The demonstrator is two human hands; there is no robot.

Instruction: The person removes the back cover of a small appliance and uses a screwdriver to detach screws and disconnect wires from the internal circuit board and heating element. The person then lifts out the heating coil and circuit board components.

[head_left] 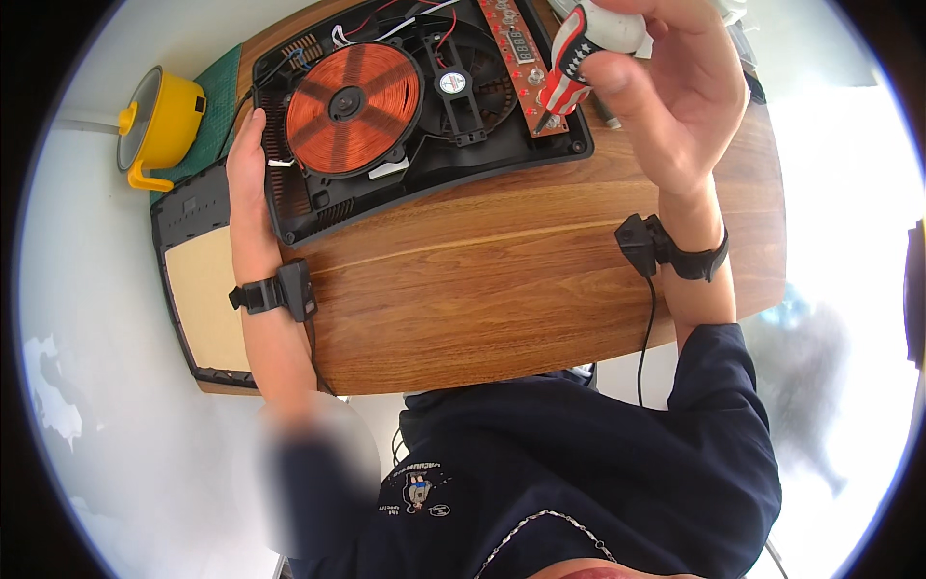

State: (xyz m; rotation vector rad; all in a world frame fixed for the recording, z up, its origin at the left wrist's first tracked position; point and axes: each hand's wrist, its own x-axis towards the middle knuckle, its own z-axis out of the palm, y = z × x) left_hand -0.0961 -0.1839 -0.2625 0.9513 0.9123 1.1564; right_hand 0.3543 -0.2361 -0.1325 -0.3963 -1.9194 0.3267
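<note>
The opened black casing of an induction cooker [424, 181] lies on the table with its inner parts showing. A round copper coil [323, 121] sits at its left, beside a black fan [470, 113]. Along the right side runs a red circuit board [529, 82] with a small digit display. My right hand [690, 106] grips a screwdriver [579, 63] with a white, red-striped and starred body. Its dark tip points down at the board's near end; whether it touches a screw, I cannot tell. My left hand [248, 159] rests with straight fingers against the casing's left edge.
A black-framed cover panel [207, 289] with a beige face lies at the left table edge. Behind it, a yellow pot [172, 121] stands by a green cutting mat [214, 106]. Cabled black devices are strapped to both wrists. The wooden table [473, 299] extends toward me.
</note>
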